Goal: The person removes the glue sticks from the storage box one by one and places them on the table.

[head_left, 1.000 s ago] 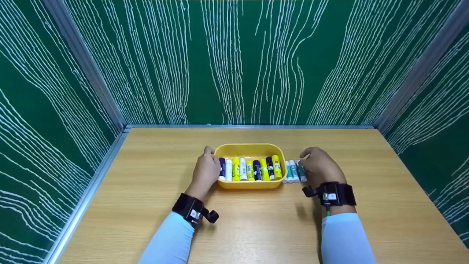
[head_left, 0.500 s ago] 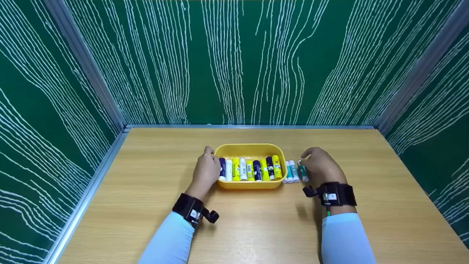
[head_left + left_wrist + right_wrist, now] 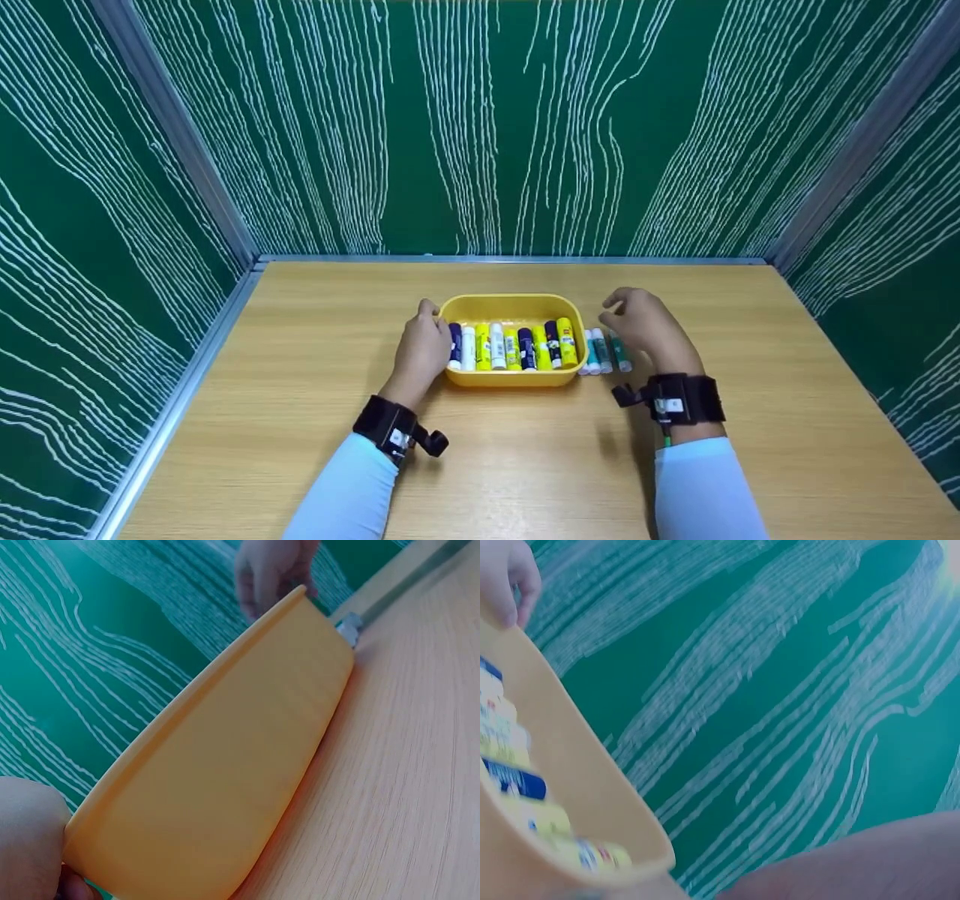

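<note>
A yellow plastic tub (image 3: 510, 380) sits on the table with a row of glue sticks (image 3: 497, 346) inside, in yellow, white and dark blue. My left hand (image 3: 424, 343) grips its left end at the rim; part of that grip is hidden in the left wrist view. Against the tub's right side lie several teal-and-white glue sticks (image 3: 601, 351), the rightmost one (image 3: 620, 354) slightly apart from the others. Above them is my right hand (image 3: 646, 324), holding nothing, its thumb and fingers bent loosely with a gap between them.
The wooden table (image 3: 510, 457) is bounded by metal rails and green walls (image 3: 510, 150) with white wavy lines at the back and sides. A strapped camera (image 3: 686, 397) sits on the right wrist, another (image 3: 397, 429) on the left.
The rightmost teal glue stick has shifted a little to the right, away from its row. My right hand has let go of it and moved up and slightly left. My left hand stays put.
</note>
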A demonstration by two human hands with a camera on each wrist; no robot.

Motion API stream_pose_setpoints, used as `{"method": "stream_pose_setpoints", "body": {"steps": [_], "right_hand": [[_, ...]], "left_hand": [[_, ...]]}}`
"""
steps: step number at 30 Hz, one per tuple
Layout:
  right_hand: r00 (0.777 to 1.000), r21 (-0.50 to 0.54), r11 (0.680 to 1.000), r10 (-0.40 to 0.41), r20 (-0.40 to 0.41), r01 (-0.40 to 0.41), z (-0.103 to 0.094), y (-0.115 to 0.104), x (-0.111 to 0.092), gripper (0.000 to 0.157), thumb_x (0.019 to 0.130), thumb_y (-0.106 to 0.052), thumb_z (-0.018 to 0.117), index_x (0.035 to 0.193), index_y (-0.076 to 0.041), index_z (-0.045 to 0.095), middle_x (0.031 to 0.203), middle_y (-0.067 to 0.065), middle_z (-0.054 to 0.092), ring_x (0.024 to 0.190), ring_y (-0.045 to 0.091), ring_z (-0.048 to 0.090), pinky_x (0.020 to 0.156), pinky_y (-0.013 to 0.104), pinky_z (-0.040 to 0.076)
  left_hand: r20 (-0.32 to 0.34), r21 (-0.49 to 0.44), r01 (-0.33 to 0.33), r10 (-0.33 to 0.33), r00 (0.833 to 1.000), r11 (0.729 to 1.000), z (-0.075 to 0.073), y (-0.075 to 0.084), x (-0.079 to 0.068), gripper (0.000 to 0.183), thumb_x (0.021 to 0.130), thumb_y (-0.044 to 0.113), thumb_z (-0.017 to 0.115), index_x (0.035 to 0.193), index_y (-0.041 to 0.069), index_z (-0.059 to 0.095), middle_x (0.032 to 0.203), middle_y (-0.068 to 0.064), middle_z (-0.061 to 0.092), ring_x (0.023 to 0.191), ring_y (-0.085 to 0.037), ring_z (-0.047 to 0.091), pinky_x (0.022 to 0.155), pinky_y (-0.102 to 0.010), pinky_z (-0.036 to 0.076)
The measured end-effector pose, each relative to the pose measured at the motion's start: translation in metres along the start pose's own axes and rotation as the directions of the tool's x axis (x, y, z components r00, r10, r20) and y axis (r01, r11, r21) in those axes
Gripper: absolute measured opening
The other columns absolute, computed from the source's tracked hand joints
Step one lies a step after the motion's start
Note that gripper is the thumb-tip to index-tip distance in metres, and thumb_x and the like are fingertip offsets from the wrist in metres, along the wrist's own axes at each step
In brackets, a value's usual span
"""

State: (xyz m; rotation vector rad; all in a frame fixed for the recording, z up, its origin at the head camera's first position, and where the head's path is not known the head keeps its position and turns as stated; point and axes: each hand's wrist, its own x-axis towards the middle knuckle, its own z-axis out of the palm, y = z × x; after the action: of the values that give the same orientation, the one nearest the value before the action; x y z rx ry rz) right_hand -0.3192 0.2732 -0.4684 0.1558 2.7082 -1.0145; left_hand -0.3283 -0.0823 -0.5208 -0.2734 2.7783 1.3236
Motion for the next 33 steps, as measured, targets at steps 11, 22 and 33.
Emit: {"method": "stream_pose_setpoints", "body": {"steps": [11, 22, 33], "right_hand": [[0.992, -0.138, 0.982, -0.125, 0.014, 0.126, 0.034, -0.032, 0.001, 0.049, 0.114, -0.032, 0.071, 0.156, -0.007, 0.066, 0.143, 0.023, 0.069, 0.117, 0.035, 0.067, 0.101, 0.046, 0.064], [0.995, -0.201, 0.974, -0.096, 0.030, 0.100, 0.055, -0.035, 0.005, 0.060, 0.110, -0.031, 0.078, 0.159, 0.000, 0.061, 0.141, 0.024, 0.060, 0.117, 0.037, 0.065, 0.105, 0.048, 0.063], [0.996, -0.175, 0.981, -0.085, -0.007, 0.082, 0.057, -0.039, -0.001, 0.061, 0.102, -0.028, 0.088, 0.152, -0.004, 0.063, 0.139, 0.022, 0.052, 0.125, 0.040, 0.059, 0.105, 0.048, 0.066]], "left_hand": [[-0.012, 0.011, -0.015, 0.015, 1.000, 1.000, 0.001, -0.002, 0.000, 0.035, 0.123, 0.027, 0.048, 0.155, 0.012, 0.051, 0.145, -0.020, 0.073, 0.124, -0.028, 0.076, 0.113, -0.049, 0.065], [-0.010, 0.003, -0.007, 0.007, 1.000, 1.000, 0.002, -0.003, 0.003, 0.034, 0.123, 0.028, 0.047, 0.153, 0.014, 0.051, 0.144, -0.019, 0.073, 0.123, -0.027, 0.076, 0.112, -0.049, 0.065], [-0.020, 0.022, -0.031, 0.031, 0.999, 0.999, 0.001, -0.003, 0.002, 0.034, 0.123, 0.027, 0.046, 0.153, 0.012, 0.052, 0.143, -0.022, 0.074, 0.124, -0.029, 0.077, 0.110, -0.048, 0.066]]}}
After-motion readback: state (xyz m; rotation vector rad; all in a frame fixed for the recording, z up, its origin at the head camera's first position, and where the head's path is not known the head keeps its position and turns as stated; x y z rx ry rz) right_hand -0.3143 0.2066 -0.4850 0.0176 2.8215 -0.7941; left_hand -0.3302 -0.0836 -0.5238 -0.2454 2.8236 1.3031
